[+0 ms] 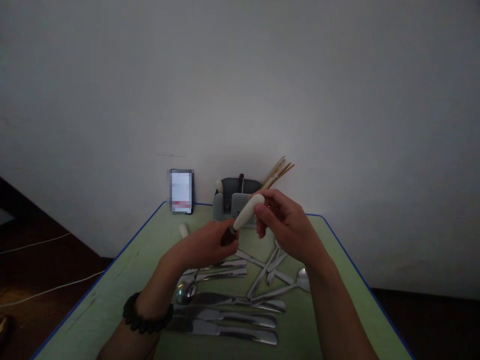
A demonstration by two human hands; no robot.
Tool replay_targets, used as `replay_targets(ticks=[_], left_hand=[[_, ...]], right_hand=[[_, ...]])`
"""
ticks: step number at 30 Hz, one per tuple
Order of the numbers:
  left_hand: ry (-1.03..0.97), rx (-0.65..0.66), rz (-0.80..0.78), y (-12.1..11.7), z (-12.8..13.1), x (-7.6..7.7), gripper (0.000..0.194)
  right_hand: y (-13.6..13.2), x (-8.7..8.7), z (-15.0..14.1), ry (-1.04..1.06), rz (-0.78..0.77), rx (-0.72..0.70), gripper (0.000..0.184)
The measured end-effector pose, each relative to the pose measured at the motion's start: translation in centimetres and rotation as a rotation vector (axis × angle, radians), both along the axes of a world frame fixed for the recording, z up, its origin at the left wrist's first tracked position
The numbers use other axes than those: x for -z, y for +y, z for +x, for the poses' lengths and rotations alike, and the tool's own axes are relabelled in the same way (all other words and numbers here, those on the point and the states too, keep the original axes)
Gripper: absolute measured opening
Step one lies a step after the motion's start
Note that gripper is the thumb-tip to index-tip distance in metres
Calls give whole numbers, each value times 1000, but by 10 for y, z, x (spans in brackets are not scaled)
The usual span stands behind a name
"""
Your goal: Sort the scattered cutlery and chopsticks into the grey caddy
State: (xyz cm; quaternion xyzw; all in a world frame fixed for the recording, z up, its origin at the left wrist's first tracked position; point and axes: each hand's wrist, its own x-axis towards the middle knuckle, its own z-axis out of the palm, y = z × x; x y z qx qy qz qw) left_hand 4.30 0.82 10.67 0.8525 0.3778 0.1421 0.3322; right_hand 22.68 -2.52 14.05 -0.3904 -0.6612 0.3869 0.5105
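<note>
A piece of cutlery with a glossy white handle point(247, 214) is held up between both hands, slanting down to the left. My right hand point(288, 220) pinches the handle's upper end between thumb and fingers. Closed around its lower end is my left hand point(205, 245), which hides the utensil's head, so I cannot tell its kind. Just behind the hands, a grey cutlery holder point(218, 207) contains a white handle, a dark handle and wooden chopsticks point(276, 172). Below them, table knives point(240, 332), spoons point(186, 292) and other metal cutlery lie on the table.
The pale green table point(123, 280) has a blue edge and stands against a plain wall point(240, 90). At its back left, a phone point(182, 192) leans upright with a blurred screen. Another white handle point(183, 230) lies near my left hand. Cables run across the dark floor.
</note>
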Motion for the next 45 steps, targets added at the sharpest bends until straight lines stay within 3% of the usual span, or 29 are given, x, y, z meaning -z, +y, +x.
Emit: replay_targets(ticks=[15, 19, 26, 32, 39, 41, 43, 45], left_hand=[[55, 45, -32, 0, -1, 14, 17], [74, -6, 18, 1, -5, 11, 20], [77, -27, 55, 1, -8, 1, 27], [41, -7, 54, 9, -13, 1, 25], [-30, -222, 298, 24, -15, 13, 21], [-117, -340, 418, 29, -17, 21, 18], [-187, -439, 505, 34, -17, 29, 28], [-229, -455, 530, 38, -17, 38, 41]], right_hand=[[4, 12, -4, -143, 3, 20, 27], [3, 11, -2, -160, 22, 73, 27], [1, 5, 2, 2, 45, 175, 31], [-2, 1, 3, -107, 72, 170, 26], [-2, -16, 8, -119, 298, 343, 25], [11, -22, 8, -192, 352, 351, 26], [29, -27, 5, -321, 401, 331, 25], [51, -32, -1, -480, 447, 289, 23]])
